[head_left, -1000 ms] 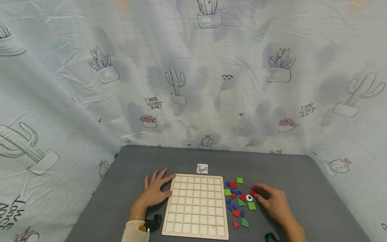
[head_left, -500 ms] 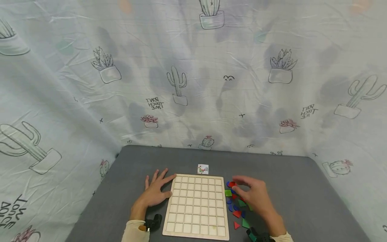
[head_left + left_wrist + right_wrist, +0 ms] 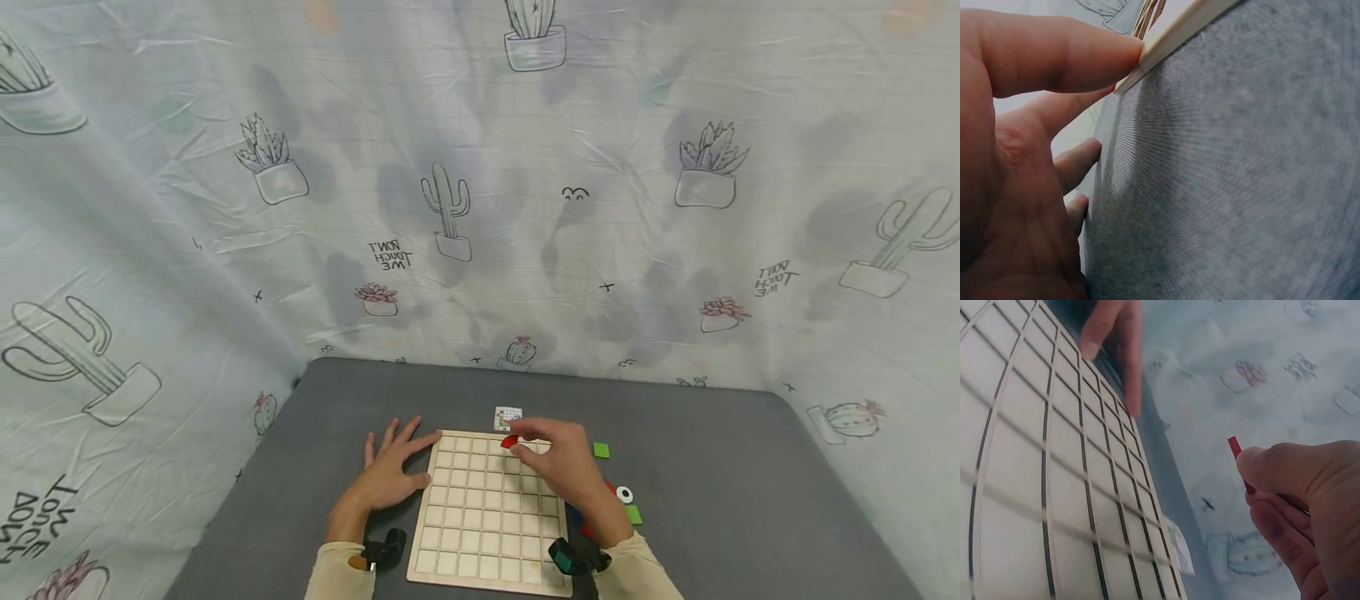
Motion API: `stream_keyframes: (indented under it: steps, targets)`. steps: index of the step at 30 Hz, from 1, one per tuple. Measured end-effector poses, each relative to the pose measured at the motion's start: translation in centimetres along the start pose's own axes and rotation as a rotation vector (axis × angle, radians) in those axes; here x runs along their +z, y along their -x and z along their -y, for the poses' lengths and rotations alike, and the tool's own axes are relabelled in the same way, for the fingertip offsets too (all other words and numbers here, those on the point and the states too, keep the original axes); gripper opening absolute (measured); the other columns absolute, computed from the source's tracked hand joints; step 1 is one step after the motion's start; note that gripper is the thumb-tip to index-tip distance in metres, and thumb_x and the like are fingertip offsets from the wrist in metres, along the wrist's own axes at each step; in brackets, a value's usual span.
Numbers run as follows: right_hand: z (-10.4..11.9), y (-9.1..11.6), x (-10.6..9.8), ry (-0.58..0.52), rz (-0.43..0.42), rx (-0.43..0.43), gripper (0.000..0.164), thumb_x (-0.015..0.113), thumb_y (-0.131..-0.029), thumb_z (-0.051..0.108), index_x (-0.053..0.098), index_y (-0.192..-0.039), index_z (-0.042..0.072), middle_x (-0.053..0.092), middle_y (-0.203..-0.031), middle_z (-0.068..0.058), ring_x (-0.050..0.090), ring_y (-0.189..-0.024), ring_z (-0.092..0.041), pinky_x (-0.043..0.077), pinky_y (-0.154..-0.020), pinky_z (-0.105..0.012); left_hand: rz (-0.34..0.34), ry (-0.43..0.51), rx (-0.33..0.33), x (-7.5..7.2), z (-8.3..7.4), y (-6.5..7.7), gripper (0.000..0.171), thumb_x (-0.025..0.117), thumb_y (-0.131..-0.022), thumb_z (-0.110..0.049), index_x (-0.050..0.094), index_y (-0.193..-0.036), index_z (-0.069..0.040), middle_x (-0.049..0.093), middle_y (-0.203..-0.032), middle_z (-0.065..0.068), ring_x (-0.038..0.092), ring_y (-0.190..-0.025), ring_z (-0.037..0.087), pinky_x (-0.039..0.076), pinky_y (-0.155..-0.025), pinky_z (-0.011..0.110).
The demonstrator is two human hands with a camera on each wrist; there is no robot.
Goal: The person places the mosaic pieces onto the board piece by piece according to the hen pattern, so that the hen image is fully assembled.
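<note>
A pale wooden grid board (image 3: 489, 588) of square cells lies on the grey table. My left hand (image 3: 384, 477) is at its left side with fingers spread; in the left wrist view the thumb (image 3: 1072, 56) and forefinger touch the board's edge. Over the board's far right part, my right hand (image 3: 558, 458) pinches a small flat red piece (image 3: 509, 442) with one curved side between thumb and fingertips. The right wrist view shows this red piece (image 3: 1233, 446) edge-on, held above the grid.
A small printed pattern card (image 3: 507, 414) lies beyond the board's far edge. Right of the board are a green square (image 3: 602, 450), a white ring (image 3: 624, 495) and another green square (image 3: 633, 515). My right forearm hides other coloured pieces there. A cactus-print curtain hangs behind the table.
My right hand has moved left from the loose pieces to over the board, carrying the red piece. The left hand has stayed at the board's left edge.
</note>
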State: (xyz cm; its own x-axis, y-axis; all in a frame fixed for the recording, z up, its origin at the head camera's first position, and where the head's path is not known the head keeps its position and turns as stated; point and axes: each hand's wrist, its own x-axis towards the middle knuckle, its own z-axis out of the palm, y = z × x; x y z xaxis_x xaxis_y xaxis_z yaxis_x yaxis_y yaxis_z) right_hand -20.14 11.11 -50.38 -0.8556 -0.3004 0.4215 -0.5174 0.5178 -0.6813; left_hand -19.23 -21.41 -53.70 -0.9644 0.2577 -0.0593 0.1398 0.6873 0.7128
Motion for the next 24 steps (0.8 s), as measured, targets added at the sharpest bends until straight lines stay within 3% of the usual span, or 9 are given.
stream_keyframes:
  steps: [12,24]
  targets:
    - [0.6,-2.1,4.6,-0.063,0.140,-0.003,0.030,0.084,-0.095,0.008,0.082,-0.125,0.009,0.084,-0.117,-0.006,0.080,-0.105,-0.023,0.067,-0.091,-0.045,-0.014,0.009,-0.014,0.1,0.1,-0.1,0.069,0.079,-0.093,-0.013,0.062,-0.158,-0.025,0.026,-0.182,0.016,0.000,-0.170,0.049,-0.018,-0.127,0.075]
    - [0.5,-2.0,7.8,-0.100,0.208,0.019,0.030,0.084,-0.095,0.006,0.081,-0.125,0.005,0.083,-0.118,-0.008,0.081,-0.106,-0.023,0.067,-0.090,-0.032,-0.029,0.008,-0.004,0.2,0.2,-0.1,0.069,0.080,-0.091,-0.011,0.064,-0.157,-0.024,0.029,-0.181,0.016,0.002,-0.170,0.049,-0.017,-0.127,0.076]
